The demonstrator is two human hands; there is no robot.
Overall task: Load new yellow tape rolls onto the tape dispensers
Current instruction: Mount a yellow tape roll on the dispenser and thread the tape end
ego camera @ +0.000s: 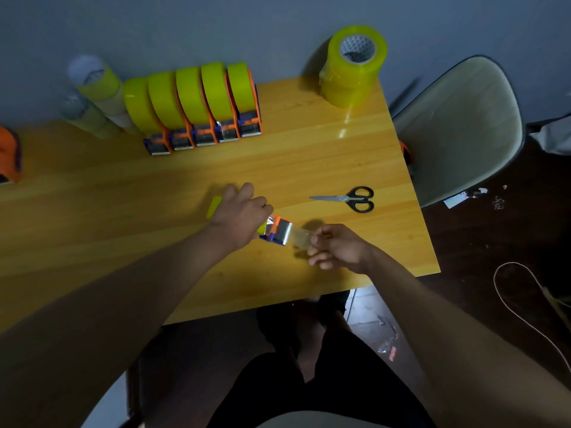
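My left hand (239,211) grips an orange and blue tape dispenser (278,231) that carries a yellow tape roll (214,206), mostly hidden under the hand. My right hand (338,247) pinches the clear free end of the tape (301,237), drawn out past the dispenser's metal blade plate. Both rest low over the middle of the wooden table (123,193). A row of several loaded dispensers with yellow rolls (197,103) stands at the back. A stack of new yellow tape rolls (353,66) stands at the back right corner.
Black-handled scissors (349,198) lie right of my hands. Pale tape rolls (92,94) lie at the back left and an orange dispenser (9,156) sits at the left edge. A grey chair (463,128) stands beside the table's right edge. A cord (525,310) lies on the dark floor.
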